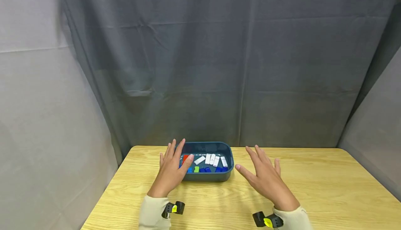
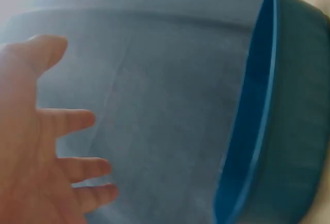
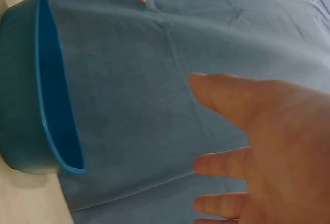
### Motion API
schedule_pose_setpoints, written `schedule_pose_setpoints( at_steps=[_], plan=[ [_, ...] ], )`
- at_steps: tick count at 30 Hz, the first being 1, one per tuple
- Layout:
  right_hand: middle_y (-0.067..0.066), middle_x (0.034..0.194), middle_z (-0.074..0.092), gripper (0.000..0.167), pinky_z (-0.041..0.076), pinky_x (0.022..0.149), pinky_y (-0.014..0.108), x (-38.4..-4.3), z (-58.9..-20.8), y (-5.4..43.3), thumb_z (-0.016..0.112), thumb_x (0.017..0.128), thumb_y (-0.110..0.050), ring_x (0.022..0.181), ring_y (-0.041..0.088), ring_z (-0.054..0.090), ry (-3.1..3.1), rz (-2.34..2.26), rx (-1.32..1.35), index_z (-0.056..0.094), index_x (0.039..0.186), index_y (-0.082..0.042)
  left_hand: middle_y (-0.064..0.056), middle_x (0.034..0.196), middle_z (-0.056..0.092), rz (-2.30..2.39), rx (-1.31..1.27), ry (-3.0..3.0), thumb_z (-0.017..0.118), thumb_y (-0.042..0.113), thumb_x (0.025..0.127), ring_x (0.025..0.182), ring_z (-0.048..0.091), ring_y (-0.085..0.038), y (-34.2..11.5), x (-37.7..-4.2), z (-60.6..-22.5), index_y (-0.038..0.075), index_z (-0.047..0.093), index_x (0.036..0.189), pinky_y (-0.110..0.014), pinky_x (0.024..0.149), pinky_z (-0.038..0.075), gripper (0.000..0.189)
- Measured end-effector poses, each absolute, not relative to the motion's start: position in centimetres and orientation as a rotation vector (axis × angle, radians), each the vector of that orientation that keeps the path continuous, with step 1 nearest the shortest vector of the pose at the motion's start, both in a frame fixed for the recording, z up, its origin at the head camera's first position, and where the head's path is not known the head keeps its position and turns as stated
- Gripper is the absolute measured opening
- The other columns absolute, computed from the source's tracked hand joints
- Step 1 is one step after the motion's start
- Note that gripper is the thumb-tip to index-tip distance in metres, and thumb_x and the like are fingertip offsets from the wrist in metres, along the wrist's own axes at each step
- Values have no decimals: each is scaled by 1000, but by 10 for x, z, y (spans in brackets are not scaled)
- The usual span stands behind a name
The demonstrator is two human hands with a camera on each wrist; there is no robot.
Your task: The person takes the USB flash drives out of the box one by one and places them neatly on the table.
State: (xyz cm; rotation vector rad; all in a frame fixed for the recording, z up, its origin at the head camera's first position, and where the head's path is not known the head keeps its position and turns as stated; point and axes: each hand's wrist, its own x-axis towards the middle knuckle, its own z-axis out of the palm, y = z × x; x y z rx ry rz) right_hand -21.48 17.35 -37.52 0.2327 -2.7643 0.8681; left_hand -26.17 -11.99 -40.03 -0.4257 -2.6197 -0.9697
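Observation:
A dark blue-green bin [image 1: 205, 177] stands near the back edge of the table. Inside lie several small white pieces [image 1: 208, 159], a red piece [image 1: 185, 158], a green one [image 1: 196, 169] and several blue ones [image 1: 218, 169]; they look like toy blocks. My left hand [image 1: 170, 171] hovers at the bin's left end with its fingers spread, covering that end in the head view. To the right of the bin, my right hand [image 1: 265, 177] is held up with fingers apart. Both wrist views show the palms holding nothing, apart from the bin wall [image 2: 294, 110].
The bin rests on a light wood-grain table [image 1: 329, 188]. A grey curtain [image 1: 200, 66] hangs behind it, with pale cloth panels [image 1: 47, 136] at both sides. Each wrist wears a black strap with a camera [image 1: 179, 207].

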Motion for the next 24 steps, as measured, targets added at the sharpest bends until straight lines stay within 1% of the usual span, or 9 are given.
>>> schedule_pose_setpoints(
  at_steps=[3, 6, 9, 13, 14, 16, 18, 21, 24],
  plan=[
    [27, 154, 21, 81, -6, 102, 71, -222, -383, 175, 50, 89, -63, 141, 46, 17, -2749, 894, 229, 36, 147, -8, -9, 160, 12, -1072, -390, -2589, 43, 61, 94, 146, 11, -36, -126, -270, -409, 29, 24, 153, -65, 109, 7, 70],
    [28, 153, 24, 76, -3, 102, 72, -229, -392, 176, 51, 91, -59, 139, 47, 22, -2735, 933, 235, 39, 145, -7, -5, 161, 11, -1195, -343, -2571, 44, 60, 94, 144, 17, -38, -131, -277, -420, 33, 22, 153, -67, 106, 17, 69],
    [27, 152, 25, 74, 0, 102, 72, -235, -402, 176, 52, 92, -57, 139, 47, 23, -2739, 983, 236, 39, 145, -7, -2, 160, 12, -1289, -287, -2552, 46, 56, 95, 142, 23, -37, -135, -284, -431, 36, 21, 152, -66, 104, 24, 66],
    [27, 152, 25, 73, 3, 103, 71, -243, -415, 176, 51, 93, -55, 139, 46, 23, -2749, 1038, 241, 38, 146, -7, -4, 159, 17, -1332, -226, -2529, 49, 50, 96, 140, 27, -37, -139, -293, -448, 33, 23, 153, -64, 105, 25, 65],
    [27, 152, 25, 73, 5, 103, 71, -244, -418, 175, 51, 93, -56, 139, 46, 22, -2752, 1045, 244, 37, 146, -7, -5, 159, 18, -1333, -215, -2524, 49, 51, 96, 140, 28, -37, -139, -296, -453, 31, 23, 153, -63, 105, 24, 66],
    [27, 152, 26, 71, 10, 104, 70, -247, -424, 174, 51, 94, -53, 139, 46, 23, -2753, 1066, 250, 37, 146, -7, -8, 158, 21, -1345, -190, -2511, 51, 49, 95, 140, 29, -37, -141, -301, -464, 28, 24, 153, -62, 106, 25, 67],
    [26, 152, 27, 71, 16, 105, 67, -250, -430, 173, 52, 94, -53, 139, 46, 24, -2754, 1096, 254, 38, 146, -8, -9, 156, 25, -1362, -160, -2505, 52, 52, 94, 138, 31, -37, -142, -305, -474, 28, 25, 152, -62, 105, 26, 69],
    [24, 151, 31, 68, 23, 105, 63, -255, -440, 171, 54, 93, -51, 138, 44, 28, -2747, 1140, 262, 40, 145, -9, -13, 154, 29, -1399, -125, -2485, 55, 50, 93, 135, 36, -40, -143, -309, -485, 26, 26, 152, -61, 104, 29, 70],
    [23, 151, 33, 65, 25, 105, 62, -258, -448, 168, 56, 93, -49, 138, 43, 29, -2750, 1170, 275, 43, 144, -11, -16, 152, 32, -1440, -102, -2462, 57, 48, 92, 133, 38, -41, -144, -312, -494, 22, 27, 152, -60, 103, 31, 71]
  ],
)
